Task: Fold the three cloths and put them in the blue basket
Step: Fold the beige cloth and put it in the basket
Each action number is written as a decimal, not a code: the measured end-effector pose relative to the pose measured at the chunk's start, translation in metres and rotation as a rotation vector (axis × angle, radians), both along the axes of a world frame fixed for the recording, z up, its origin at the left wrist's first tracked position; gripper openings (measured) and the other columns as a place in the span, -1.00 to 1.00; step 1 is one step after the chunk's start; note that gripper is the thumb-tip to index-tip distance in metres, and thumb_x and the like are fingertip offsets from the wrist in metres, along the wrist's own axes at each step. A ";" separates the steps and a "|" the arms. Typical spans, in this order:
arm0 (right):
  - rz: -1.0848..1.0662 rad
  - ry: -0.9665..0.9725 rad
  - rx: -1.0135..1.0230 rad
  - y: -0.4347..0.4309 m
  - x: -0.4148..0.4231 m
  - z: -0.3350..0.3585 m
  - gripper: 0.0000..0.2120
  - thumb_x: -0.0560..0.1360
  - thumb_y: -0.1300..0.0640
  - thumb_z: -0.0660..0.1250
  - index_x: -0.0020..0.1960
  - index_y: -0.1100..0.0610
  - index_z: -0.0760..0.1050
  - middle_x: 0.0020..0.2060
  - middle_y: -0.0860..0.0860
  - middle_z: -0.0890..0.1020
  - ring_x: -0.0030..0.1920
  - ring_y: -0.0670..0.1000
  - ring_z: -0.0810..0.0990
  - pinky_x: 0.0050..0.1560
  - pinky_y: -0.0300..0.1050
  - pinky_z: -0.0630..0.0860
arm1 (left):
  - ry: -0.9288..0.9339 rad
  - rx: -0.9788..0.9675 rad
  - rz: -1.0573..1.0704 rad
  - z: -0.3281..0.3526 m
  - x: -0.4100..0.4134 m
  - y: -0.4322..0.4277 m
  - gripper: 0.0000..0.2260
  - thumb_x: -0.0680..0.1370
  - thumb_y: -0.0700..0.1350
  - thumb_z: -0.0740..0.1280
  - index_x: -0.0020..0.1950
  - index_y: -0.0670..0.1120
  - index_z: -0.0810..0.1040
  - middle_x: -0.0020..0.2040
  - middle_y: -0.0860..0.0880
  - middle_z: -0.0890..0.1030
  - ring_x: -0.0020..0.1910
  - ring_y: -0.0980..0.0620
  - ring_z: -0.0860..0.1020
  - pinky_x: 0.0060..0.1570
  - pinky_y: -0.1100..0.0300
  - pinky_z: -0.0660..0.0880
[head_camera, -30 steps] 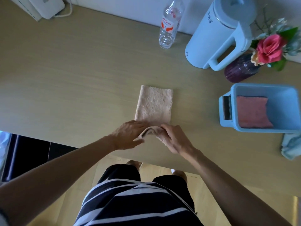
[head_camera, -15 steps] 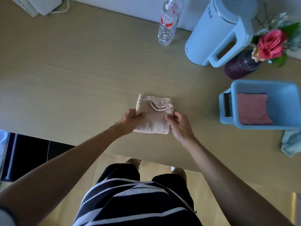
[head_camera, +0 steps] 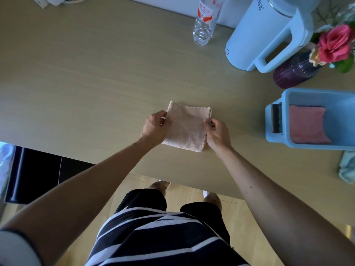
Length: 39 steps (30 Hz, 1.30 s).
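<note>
**Beige cloth folded square, a hand at each side**

The beige cloth point(head_camera: 187, 126) lies folded into a rough square on the wooden table point(head_camera: 96, 83), near the table's front edge. The left hand point(head_camera: 156, 127) pinches the cloth's 9 o'clock edge between thumb and curled fingers. The right hand point(head_camera: 217, 131) pinches the 3 o'clock edge the same way, fingers closed on the fabric.

At 3 o'clock from the cloth, well apart, sits the blue basket point(head_camera: 284, 139), with a folded pink cloth point(head_camera: 308, 124) lying flat inside. A crumpled light blue cloth point(head_camera: 347, 167) rests on the table just beyond the basket's near wall, at 4 o'clock from the beige one.

Toward 1 o'clock stand a pale blue kettle point(head_camera: 263, 31) and a purple vase point(head_camera: 294, 71) of flowers; a clear plastic bottle point(head_camera: 204, 22) stands at 12 o'clock
</note>
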State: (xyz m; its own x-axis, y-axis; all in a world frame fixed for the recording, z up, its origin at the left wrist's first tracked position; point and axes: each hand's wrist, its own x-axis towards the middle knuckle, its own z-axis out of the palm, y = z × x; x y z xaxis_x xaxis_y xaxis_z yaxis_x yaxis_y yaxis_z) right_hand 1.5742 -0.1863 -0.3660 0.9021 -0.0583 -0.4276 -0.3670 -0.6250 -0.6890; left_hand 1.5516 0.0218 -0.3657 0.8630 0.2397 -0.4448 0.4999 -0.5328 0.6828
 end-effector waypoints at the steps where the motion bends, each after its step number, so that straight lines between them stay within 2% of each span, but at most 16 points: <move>1: 0.001 -0.004 -0.003 0.001 0.001 -0.002 -0.60 0.65 -0.02 0.19 -0.29 0.16 0.33 -0.50 -0.06 0.28 -0.48 -0.06 0.22 -0.47 -0.15 0.11 | -0.006 0.001 0.009 -0.001 0.000 0.000 -0.82 0.58 0.00 0.29 -0.01 -0.06 0.62 -0.23 0.01 0.66 -0.28 -0.04 0.59 -0.39 0.16 0.44; 3: 0.001 0.002 -0.009 0.002 0.003 -0.006 -0.60 0.65 -0.02 0.19 -0.30 0.16 0.33 -0.49 -0.06 0.30 -0.47 -0.05 0.24 -0.43 -0.08 0.15 | -0.012 0.008 0.027 -0.004 0.000 -0.001 -0.83 0.58 -0.01 0.31 0.02 -0.08 0.62 -0.21 -0.02 0.67 -0.27 -0.05 0.60 -0.42 0.22 0.41; 5: -0.008 0.015 -0.020 0.005 0.005 -0.009 -0.59 0.65 -0.02 0.19 -0.32 0.14 0.33 -0.49 -0.05 0.34 -0.46 -0.03 0.28 -0.39 -0.06 0.18 | -0.026 0.027 0.041 -0.008 0.000 -0.002 -0.83 0.57 -0.04 0.32 0.01 -0.11 0.63 -0.30 -0.03 0.65 -0.34 -0.03 0.56 -0.48 0.27 0.32; 8: -0.039 0.021 -0.066 0.006 0.009 -0.012 -0.60 0.64 0.01 0.19 -0.36 0.09 0.31 -0.48 -0.04 0.39 -0.42 0.04 0.33 -0.36 -0.05 0.22 | -0.059 0.074 0.040 -0.009 0.002 -0.005 -0.83 0.56 -0.05 0.31 0.03 -0.12 0.61 -0.41 0.08 0.54 -0.42 0.01 0.49 -0.48 0.26 0.29; 10: -0.079 0.007 -0.106 0.007 0.010 -0.016 -0.72 0.61 0.03 0.22 -0.23 0.13 0.45 -0.36 0.02 0.54 -0.31 0.12 0.49 -0.29 -0.02 0.40 | -0.125 0.149 0.030 -0.007 0.001 -0.005 -0.81 0.57 -0.04 0.30 0.14 -0.08 0.54 -0.27 0.07 0.58 -0.27 -0.01 0.55 -0.36 0.21 0.39; 11: -0.103 -0.011 -0.133 0.008 0.009 -0.015 -0.79 0.59 0.02 0.25 -0.08 0.15 0.50 -0.23 0.06 0.62 -0.20 0.16 0.57 -0.19 0.03 0.50 | -0.194 0.217 0.001 -0.006 0.000 -0.005 -0.77 0.56 -0.05 0.30 0.19 -0.07 0.51 -0.14 0.03 0.60 -0.15 -0.01 0.55 -0.27 0.18 0.42; 12: -0.109 -0.064 -0.187 0.008 0.006 -0.014 -0.76 0.57 -0.01 0.28 0.07 0.16 0.49 -0.11 0.10 0.65 -0.10 0.17 0.61 -0.08 0.07 0.54 | -0.287 0.290 -0.059 -0.004 -0.001 -0.005 -0.75 0.56 -0.08 0.30 0.23 -0.08 0.49 -0.03 -0.02 0.58 -0.05 -0.02 0.52 -0.21 0.12 0.43; 14: -0.018 -0.237 -0.357 0.009 -0.002 -0.011 -0.59 0.52 -0.04 0.34 0.27 0.16 0.41 0.06 0.11 0.60 0.07 0.15 0.56 0.08 0.08 0.50 | -0.512 0.397 -0.275 -0.002 -0.004 -0.006 -0.73 0.55 -0.16 0.30 0.24 -0.11 0.52 0.09 -0.10 0.56 0.06 -0.07 0.49 -0.08 0.04 0.46; 16: 0.148 -0.413 -0.436 0.016 -0.012 -0.004 -0.52 0.49 0.00 0.37 0.34 0.15 0.37 0.15 0.10 0.54 0.16 0.14 0.50 0.13 0.01 0.43 | -0.644 0.417 -0.547 -0.007 -0.005 -0.008 -0.70 0.55 -0.17 0.29 0.28 -0.12 0.55 0.23 -0.12 0.57 0.22 -0.12 0.49 0.12 0.01 0.44; 19: 0.422 -0.418 -0.437 0.026 -0.026 -0.010 -0.38 0.55 0.05 0.31 0.54 0.15 0.20 0.46 0.12 0.38 0.47 0.15 0.31 0.42 0.09 0.32 | -0.566 0.463 -0.820 -0.027 -0.001 -0.008 -0.56 0.61 -0.08 0.21 0.49 -0.17 0.41 0.52 -0.16 0.40 0.54 -0.19 0.29 0.48 -0.10 0.25; 21: 0.518 -0.285 -0.483 0.027 -0.037 -0.024 -0.30 0.59 -0.04 0.20 0.61 0.17 0.01 0.60 0.13 0.12 0.60 0.17 0.06 0.55 0.19 0.12 | -0.461 0.483 -0.907 -0.038 0.002 -0.004 -0.46 0.65 0.07 0.15 0.57 -0.17 0.27 0.58 -0.17 0.28 0.60 -0.21 0.15 0.54 -0.17 0.13; 24: 0.578 -0.219 -0.611 0.018 -0.047 -0.038 -0.27 0.63 -0.21 0.02 0.63 0.17 -0.07 0.63 0.11 -0.09 0.62 0.17 -0.11 0.54 0.29 0.01 | -0.401 0.510 -0.990 -0.051 0.006 0.005 -0.36 0.63 0.22 0.08 0.62 -0.11 0.17 0.63 -0.15 0.15 0.62 -0.20 0.05 0.55 -0.22 0.03; 30: 0.630 -0.207 -0.667 0.010 -0.044 -0.036 -0.25 0.62 -0.30 -0.04 0.63 0.12 -0.10 0.63 0.08 -0.14 0.62 0.18 -0.16 0.55 0.33 -0.09 | -0.401 0.552 -0.952 -0.052 0.007 0.004 -0.31 0.60 0.25 0.13 0.62 -0.12 0.14 0.64 -0.16 0.11 0.63 -0.17 0.04 0.55 -0.23 0.00; 32: 0.613 -0.186 -0.665 0.013 -0.046 -0.034 -0.24 0.61 -0.27 0.01 0.63 0.14 -0.09 0.63 0.10 -0.12 0.62 0.19 -0.14 0.55 0.33 -0.07 | -0.390 0.543 -0.913 -0.046 0.008 -0.001 -0.33 0.59 0.22 0.16 0.59 -0.14 0.23 0.61 -0.18 0.19 0.61 -0.20 0.12 0.55 -0.23 0.04; 35: 0.560 -0.131 -0.628 0.021 -0.048 -0.029 -0.20 0.59 -0.25 0.09 0.63 0.14 -0.12 0.63 0.12 -0.10 0.62 0.18 -0.14 0.55 0.33 -0.05 | -0.424 0.616 -0.891 -0.033 0.018 -0.017 -0.43 0.51 0.04 0.38 0.45 -0.19 0.43 0.43 -0.24 0.45 0.46 -0.27 0.38 0.54 -0.20 0.16; 39: 0.400 -0.114 -0.553 0.016 -0.060 -0.013 -0.16 0.57 -0.16 0.22 0.63 0.13 -0.15 0.63 0.12 -0.05 0.62 0.15 -0.11 0.56 0.29 -0.08 | -0.350 0.635 -0.885 -0.013 0.039 -0.032 -0.36 0.40 0.05 0.51 0.39 -0.20 0.45 0.21 -0.17 0.58 0.22 -0.20 0.53 0.43 -0.06 0.30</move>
